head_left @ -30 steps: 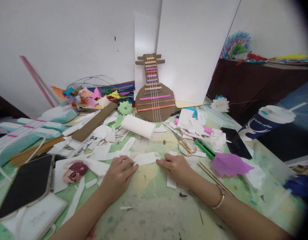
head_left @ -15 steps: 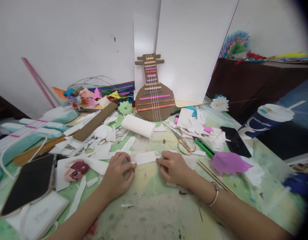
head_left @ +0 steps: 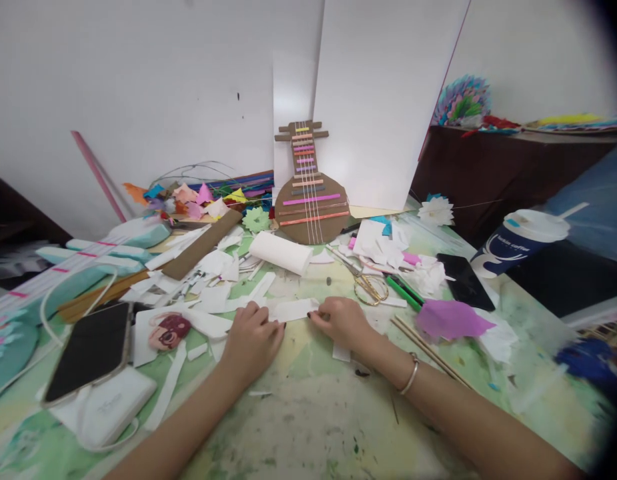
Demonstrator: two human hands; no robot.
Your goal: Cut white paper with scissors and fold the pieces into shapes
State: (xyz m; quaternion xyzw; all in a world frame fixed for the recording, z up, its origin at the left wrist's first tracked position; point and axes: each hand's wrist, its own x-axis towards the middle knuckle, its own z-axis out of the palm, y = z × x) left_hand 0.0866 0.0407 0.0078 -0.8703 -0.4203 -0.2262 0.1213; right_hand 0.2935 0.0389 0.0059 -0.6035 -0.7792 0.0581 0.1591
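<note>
A white paper strip (head_left: 294,311) lies stretched between my two hands, low over the stained green table (head_left: 308,413). My left hand (head_left: 252,339) has its fingers curled at the strip's left end. At the right end, my right hand (head_left: 341,323) pinches the strip between thumb and forefinger. Just beyond it rests a white paper roll (head_left: 280,253). Gold-handled scissors (head_left: 371,289) are past my right hand, beside a green cutter (head_left: 405,292). Scraps of white paper (head_left: 215,298) lie around my left hand.
A cardboard lute (head_left: 312,210) leans against white boards at the back. On the left are a phone (head_left: 91,353) and a white power bank (head_left: 108,407). To the right lie purple paper (head_left: 453,319), wooden sticks (head_left: 428,351), a black phone (head_left: 465,281) and a coffee cup (head_left: 518,241).
The view has shifted slightly. My left hand has turned more palm-down with its fingers drawn together, and the strip's visible part between my hands is a little shorter.
</note>
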